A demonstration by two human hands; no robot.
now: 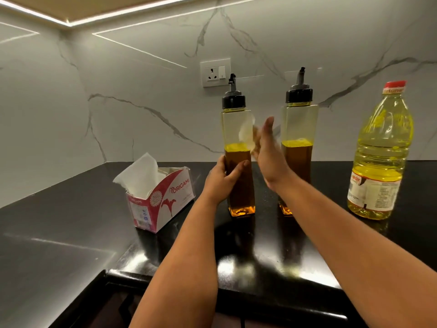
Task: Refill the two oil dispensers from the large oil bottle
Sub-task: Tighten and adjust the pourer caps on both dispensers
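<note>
Two tall square oil dispensers with black spout caps stand on the black counter. Each is about half full of amber oil. My left hand grips the lower body of the left dispenser. My right hand holds a white tissue against the right side of that dispenser, above the oil level. The right dispenser stands untouched behind my right wrist. The large oil bottle, yellow oil inside and a red cap on, stands at the far right.
An open red-and-white tissue box with a tissue sticking up sits left of the dispensers. A wall socket is on the marble backsplash behind them. The counter's front edge runs below my forearms.
</note>
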